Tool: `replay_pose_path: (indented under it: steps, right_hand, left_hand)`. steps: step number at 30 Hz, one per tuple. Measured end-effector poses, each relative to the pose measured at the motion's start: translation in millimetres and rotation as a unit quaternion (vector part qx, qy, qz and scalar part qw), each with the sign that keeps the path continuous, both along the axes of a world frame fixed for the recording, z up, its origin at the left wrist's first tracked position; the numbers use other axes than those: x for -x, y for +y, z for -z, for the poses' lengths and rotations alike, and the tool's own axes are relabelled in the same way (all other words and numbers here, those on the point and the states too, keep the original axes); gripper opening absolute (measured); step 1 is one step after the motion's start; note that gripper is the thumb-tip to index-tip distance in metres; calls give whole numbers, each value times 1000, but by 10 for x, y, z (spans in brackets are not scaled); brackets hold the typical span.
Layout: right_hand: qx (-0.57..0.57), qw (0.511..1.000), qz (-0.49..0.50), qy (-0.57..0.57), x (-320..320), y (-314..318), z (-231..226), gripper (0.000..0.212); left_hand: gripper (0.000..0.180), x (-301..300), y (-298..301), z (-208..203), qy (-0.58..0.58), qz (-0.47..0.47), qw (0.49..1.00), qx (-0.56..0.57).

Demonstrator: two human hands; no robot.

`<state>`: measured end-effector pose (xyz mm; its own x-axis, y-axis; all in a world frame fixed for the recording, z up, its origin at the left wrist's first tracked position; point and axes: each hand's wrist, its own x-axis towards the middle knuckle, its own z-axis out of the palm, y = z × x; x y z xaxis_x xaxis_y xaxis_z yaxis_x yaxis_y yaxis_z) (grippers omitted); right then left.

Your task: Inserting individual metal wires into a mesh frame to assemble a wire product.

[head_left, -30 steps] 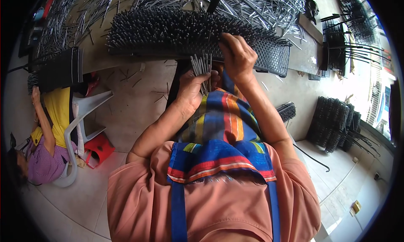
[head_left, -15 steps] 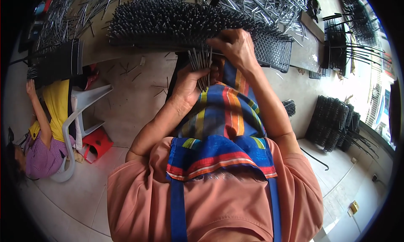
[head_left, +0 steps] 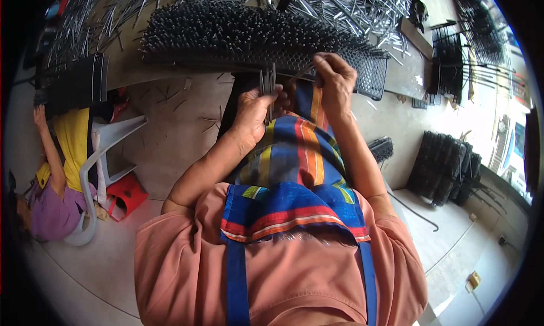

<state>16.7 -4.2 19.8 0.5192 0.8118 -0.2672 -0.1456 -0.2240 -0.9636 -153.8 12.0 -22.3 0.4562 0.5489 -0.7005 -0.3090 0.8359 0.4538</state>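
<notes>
A bundle of thin grey metal rods stands roughly upright in my left hand, its fingers closed round them over my lap. To the right, my right hand pinches a single thin rod that slants down toward the left. Both hands are just in front of a long black perforated rack. Dark rods stand upright in most of its holes, packed closely. Bare mesh shows along the rack's near edge and right end, beside my right hand.
Loose metal rods lie heaped on the table behind the rack. At the left, a person sits on a white plastic chair by another dark rack. A red bag and stacked black racks rest on the floor.
My right hand has moved right and slightly nearer, away from my left hand, and a single rod now shows in it. The bundle in my left hand looks thinner.
</notes>
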Motion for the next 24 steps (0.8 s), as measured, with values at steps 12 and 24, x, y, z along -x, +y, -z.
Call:
replay_pose_path:
  steps: [12, 24]
  right_hand:
    - [-204, 954, -4, -220, -31, 231, 192, 10]
    - [-77, 908, -54, -409, 50, 260, 193, 11]
  left_hand:
    - [20, 179, -301, 82, -13, 86, 990, -114]
    - [22, -30, -85, -1, -40, -3, 998, -39]
